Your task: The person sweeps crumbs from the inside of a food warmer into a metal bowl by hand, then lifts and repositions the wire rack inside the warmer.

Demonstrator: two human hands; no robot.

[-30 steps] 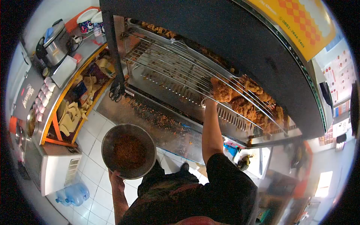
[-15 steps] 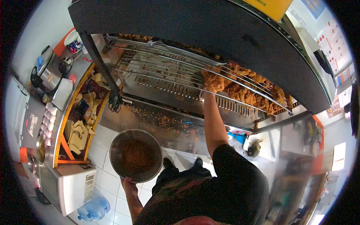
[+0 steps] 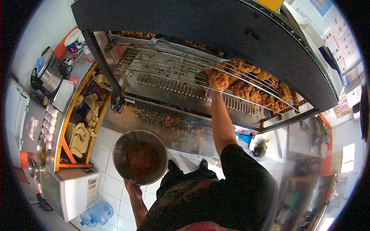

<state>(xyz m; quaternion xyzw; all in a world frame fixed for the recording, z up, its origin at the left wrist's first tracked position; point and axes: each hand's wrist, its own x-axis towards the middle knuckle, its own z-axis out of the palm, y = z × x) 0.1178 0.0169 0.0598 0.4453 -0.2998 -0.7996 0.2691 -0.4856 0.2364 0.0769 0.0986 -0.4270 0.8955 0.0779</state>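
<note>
The right hand [image 3: 208,94] is reaching in at the wire rack [image 3: 181,81], close by the fried pieces [image 3: 246,94] heaped at its right end; bars and coating are hiding its fingers, so I cannot tell whether they are pinching or spread; the left hand [image 3: 133,187] is gripping the bowl [image 3: 118,154] near its rim, thumb up, other fingers hidden beneath, brown crumbs [image 3: 142,157] lying inside; this is looking like handling the pieces, any lift calling for clearance from the bars; the cabinet [image 3: 216,27] is overhanging closely, while more room is opening leftward along the rack
</note>
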